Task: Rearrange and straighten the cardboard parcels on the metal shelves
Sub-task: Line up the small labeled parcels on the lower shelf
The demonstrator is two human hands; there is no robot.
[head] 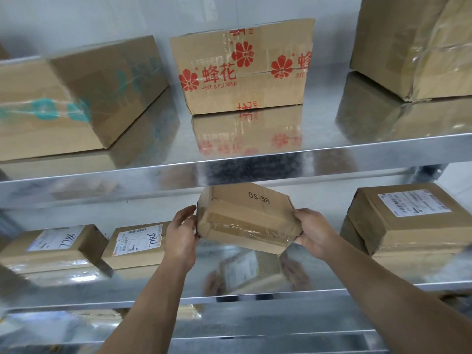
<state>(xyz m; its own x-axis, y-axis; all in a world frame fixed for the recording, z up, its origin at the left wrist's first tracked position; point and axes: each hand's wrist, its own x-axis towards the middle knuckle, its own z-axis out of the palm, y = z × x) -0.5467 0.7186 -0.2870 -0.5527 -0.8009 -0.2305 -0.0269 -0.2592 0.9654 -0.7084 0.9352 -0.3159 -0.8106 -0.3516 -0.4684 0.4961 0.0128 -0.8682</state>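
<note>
HOLD: your left hand and right hand clamp the ends of the DS-58 parcel, fingers curled around it, so it can't twist | WHERE: tilted in air above the lower shelf, between the labelled parcels and the right stack | WHY: likely squaring it for that gap.

The metal shelves are glossy and mirror-bright, reflecting matt brown cardboard parcels — the held parcel wears shiny clear tape, others smooth white paper labels.
</note>
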